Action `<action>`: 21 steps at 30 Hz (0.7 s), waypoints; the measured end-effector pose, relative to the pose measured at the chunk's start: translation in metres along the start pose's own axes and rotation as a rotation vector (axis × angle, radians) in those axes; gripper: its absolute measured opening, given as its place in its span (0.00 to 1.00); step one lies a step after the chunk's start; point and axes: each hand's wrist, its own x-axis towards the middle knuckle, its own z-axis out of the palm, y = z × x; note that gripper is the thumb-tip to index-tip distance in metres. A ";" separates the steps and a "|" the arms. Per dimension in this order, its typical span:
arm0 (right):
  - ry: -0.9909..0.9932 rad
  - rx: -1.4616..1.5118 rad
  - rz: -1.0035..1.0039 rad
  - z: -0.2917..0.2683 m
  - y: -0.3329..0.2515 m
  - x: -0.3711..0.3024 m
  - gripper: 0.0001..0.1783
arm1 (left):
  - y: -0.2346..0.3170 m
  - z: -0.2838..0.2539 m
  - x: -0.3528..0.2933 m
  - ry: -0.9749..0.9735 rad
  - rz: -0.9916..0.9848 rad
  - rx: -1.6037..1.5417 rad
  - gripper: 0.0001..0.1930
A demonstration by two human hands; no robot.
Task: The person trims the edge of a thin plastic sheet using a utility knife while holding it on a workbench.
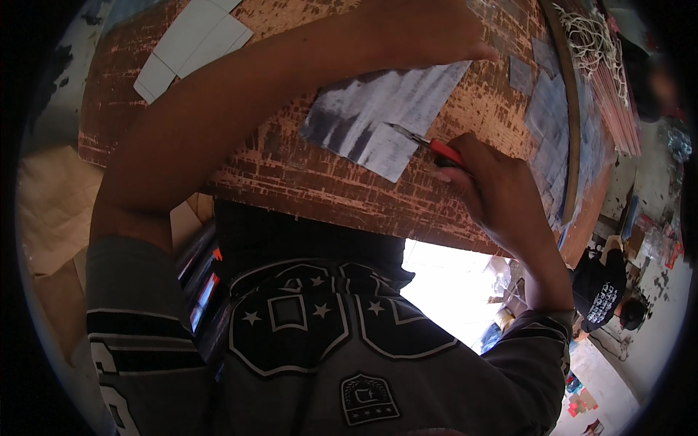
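Note:
My right hand (502,185) is closed round a red-handled cutter knife (445,151). Its thin metal blade points left, with the tip over a grey-blue sheet (378,109) streaked with white. That sheet lies flat on a worn brown board (291,178). From the lower left my left forearm reaches across the board, and my left hand (425,33) is at the far edge of the sheet. A thumb or finger end shows at its right side; the other fingers are hidden at the top of the picture.
White lined card pieces (196,47) lie at the far left. Along the right are bluish cut pieces (549,120), a long dark strip (572,138) and a bundle of pinkish rods (614,105) with white string (592,36). Another person (605,287) is beyond, at the right.

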 end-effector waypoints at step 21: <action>-0.029 -0.041 -0.020 -0.001 -0.002 0.001 0.18 | 0.004 -0.011 0.003 -0.102 -0.065 -0.032 0.21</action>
